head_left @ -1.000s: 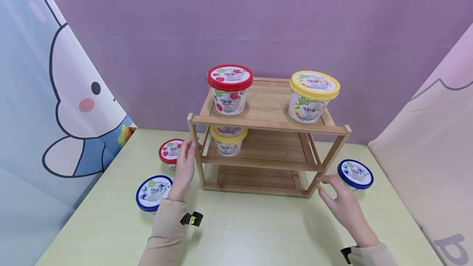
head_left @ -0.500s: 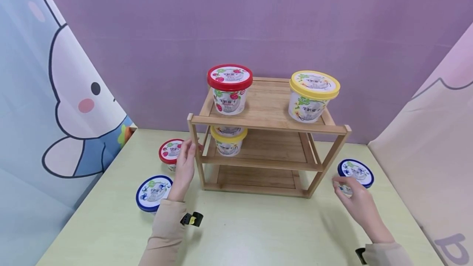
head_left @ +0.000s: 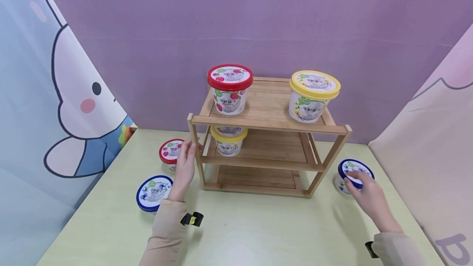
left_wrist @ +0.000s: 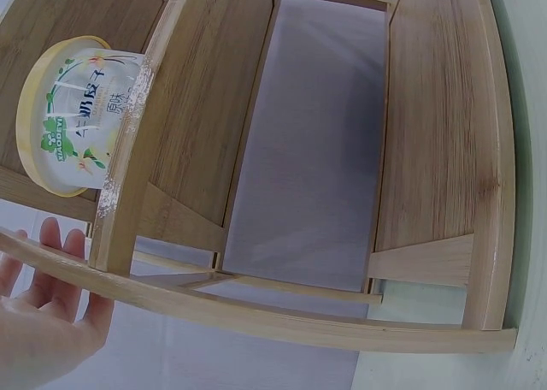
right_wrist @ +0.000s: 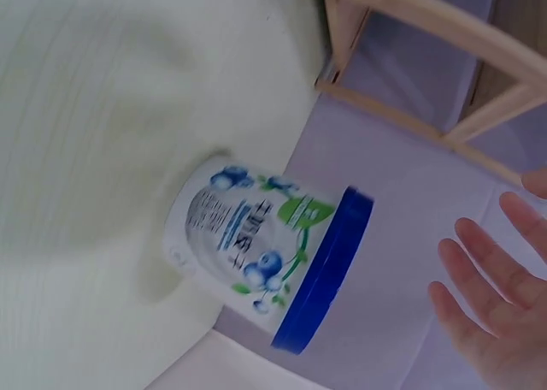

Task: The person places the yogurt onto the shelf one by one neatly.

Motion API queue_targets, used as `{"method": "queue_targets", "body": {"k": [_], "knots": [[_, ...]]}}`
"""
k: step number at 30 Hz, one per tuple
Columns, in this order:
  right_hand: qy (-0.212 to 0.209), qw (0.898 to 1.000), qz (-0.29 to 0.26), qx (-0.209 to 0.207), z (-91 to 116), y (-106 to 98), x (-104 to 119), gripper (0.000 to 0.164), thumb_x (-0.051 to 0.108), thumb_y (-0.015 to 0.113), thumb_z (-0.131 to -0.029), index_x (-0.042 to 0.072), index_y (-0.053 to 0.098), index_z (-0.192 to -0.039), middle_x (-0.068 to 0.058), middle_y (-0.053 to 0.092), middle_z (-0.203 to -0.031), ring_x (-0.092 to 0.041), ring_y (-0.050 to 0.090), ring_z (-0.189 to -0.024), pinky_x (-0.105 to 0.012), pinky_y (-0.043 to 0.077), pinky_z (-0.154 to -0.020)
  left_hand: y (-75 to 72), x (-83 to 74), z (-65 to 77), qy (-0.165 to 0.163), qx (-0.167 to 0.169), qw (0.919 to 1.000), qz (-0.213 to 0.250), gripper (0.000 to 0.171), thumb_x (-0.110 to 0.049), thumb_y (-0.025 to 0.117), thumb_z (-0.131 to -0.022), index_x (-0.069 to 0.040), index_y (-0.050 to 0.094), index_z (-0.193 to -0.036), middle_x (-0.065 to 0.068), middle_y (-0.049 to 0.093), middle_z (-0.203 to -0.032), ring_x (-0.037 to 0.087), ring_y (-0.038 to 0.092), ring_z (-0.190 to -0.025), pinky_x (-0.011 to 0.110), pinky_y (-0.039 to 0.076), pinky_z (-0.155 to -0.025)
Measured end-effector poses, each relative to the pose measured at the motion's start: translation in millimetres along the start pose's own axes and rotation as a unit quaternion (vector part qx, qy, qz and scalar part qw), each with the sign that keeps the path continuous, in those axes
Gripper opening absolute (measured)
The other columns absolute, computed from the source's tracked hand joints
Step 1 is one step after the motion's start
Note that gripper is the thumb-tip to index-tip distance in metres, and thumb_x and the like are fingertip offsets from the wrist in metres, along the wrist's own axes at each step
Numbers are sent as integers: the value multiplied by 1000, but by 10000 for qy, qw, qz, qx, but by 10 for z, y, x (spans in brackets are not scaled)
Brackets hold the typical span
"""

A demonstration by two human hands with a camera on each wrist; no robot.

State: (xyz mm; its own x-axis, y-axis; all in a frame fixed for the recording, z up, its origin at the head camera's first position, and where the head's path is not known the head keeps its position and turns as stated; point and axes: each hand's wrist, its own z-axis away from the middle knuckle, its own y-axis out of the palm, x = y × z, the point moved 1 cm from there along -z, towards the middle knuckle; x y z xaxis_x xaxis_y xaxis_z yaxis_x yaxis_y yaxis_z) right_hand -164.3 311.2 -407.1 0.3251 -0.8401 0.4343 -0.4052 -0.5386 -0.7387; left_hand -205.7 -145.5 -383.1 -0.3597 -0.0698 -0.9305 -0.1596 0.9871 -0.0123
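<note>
My left hand [head_left: 186, 168] is at the left post of a three-tier wooden rack [head_left: 258, 125]; its fingers lie loosely extended beside the post. In the left wrist view the fingers [left_wrist: 53, 262] reach behind the rack's side bar; whether they press on it I cannot tell. My right hand [head_left: 369, 198] hovers over the white tub with a blue lid [head_left: 341, 184], right of the rack. The right wrist view shows this blueberry-printed tub [right_wrist: 248, 245] upright on the table, the spread fingers [right_wrist: 479, 274] apart from its lid.
On the top tier stand a red-lidded tub [head_left: 230, 99] and a yellow-lidded tub [head_left: 310, 108]. Stacked yellow-lidded tubs [head_left: 228, 147] occupy the middle tier's left. Left of the rack are a red-lidded tub [head_left: 171, 153] and a blue-lidded tub [head_left: 153, 194]. A purple cloth [head_left: 266, 19] hangs behind.
My right hand has left the rack's right post and moved right to above the blue-lidded tub. The left hand, the rack and the tubs have stayed in place.
</note>
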Motion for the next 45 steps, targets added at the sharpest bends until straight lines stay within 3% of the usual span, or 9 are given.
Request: {"method": "queue_targets", "body": {"k": [13, 21, 23, 29, 45], "knots": [[453, 9983, 155, 324, -37, -36, -276, 26, 12, 57, -83, -6, 54, -103, -30, 49, -100, -47, 43, -94, -59, 34, -74, -10, 20, -10, -290, 29, 9995, -103, 37, -25, 34, -97, 2, 39, -121, 26, 49, -106, 31, 45, -104, 45, 33, -92], [532, 9978, 151, 356, -49, -25, -400, 34, 16, 59, -82, -7, 52, -106, -33, 47, -104, -48, 42, -94, -59, 33, -73, -14, -1, 0, -361, 73, 9992, -182, 37, -26, 33, -97, 0, 38, -122, 23, 49, -109, 30, 44, -108, 47, 32, -95], [536, 9977, 159, 382, -55, -22, -421, 37, 17, 59, -83, -8, 50, -109, -35, 45, -108, -49, 41, -96, -60, 32, -74, -5, -80, 18, -426, 95, 9989, -183, 35, -22, 33, -97, 1, 37, -123, 25, 48, -109, 31, 42, -109, 50, 30, -96], [563, 9972, 173, 466, -53, 4, -491, 44, 22, 59, -83, -6, 47, -115, -37, 41, -117, -54, 37, -101, -63, 30, -76, -21, -39, 16, -468, 132, 9986, -224, 40, -29, 33, -96, 0, 36, -125, 23, 47, -111, 31, 41, -113, 52, 28, -97], [844, 9891, -4, 1209, -39, 64, -647, 63, 28, 59, -84, -9, 35, -128, -38, 22, -131, -58, 18, -116, -71, 19, -83, -32, 8, 15, -598, 112, 9978, -262, 42, -31, 35, -96, -3, 36, -126, 21, 46, -117, 30, 39, -116, 51, 29, -98]]}}
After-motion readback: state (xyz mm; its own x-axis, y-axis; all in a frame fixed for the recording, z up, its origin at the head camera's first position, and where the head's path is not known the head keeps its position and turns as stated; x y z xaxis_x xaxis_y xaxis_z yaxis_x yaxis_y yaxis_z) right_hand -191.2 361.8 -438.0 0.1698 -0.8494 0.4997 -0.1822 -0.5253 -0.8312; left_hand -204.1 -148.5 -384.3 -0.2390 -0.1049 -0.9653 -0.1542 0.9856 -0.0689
